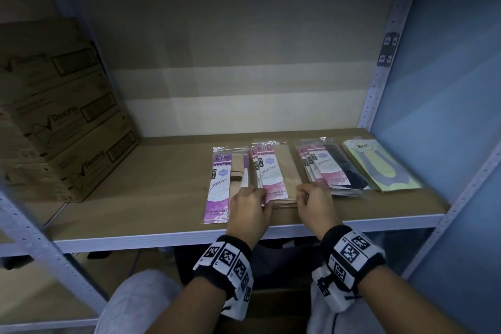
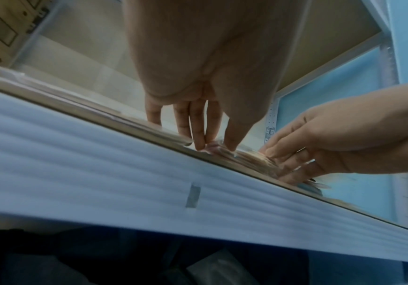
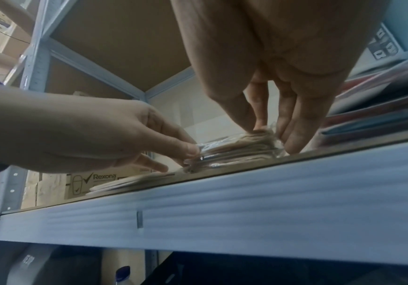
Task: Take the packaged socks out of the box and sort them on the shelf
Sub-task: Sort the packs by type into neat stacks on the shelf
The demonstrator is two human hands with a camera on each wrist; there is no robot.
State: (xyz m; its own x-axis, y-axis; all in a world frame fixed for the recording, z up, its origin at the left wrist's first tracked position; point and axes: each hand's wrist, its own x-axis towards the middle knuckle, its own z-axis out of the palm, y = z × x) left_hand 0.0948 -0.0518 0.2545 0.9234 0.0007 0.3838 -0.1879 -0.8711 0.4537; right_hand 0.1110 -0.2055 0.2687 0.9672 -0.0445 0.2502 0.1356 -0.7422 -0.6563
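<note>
Four groups of packaged socks lie on the shelf board point(image 1: 162, 171): pink-labelled packs point(image 1: 219, 187) on the left, a beige stack point(image 1: 275, 171), a dark stack point(image 1: 330, 168) and yellow-green packs point(image 1: 379, 165). Both hands are at the near end of the beige stack. My left hand point(image 1: 264, 199) pinches its left corner, thumb on top point(image 3: 188, 148). At the right corner my right hand point(image 1: 301, 195) holds the stack point(image 3: 237, 148) between thumb and fingers point(image 3: 293, 135). The left wrist view shows both hands' fingertips on the stack point(image 2: 247, 157).
Stacked Rexona cartons point(image 1: 62, 116) fill the shelf's left end. The white front rail point(image 1: 162, 238) runs just below my wrists. Perforated metal uprights point(image 1: 379, 76) frame the bay, and a blue wall is on the right. Dark items sit under the shelf.
</note>
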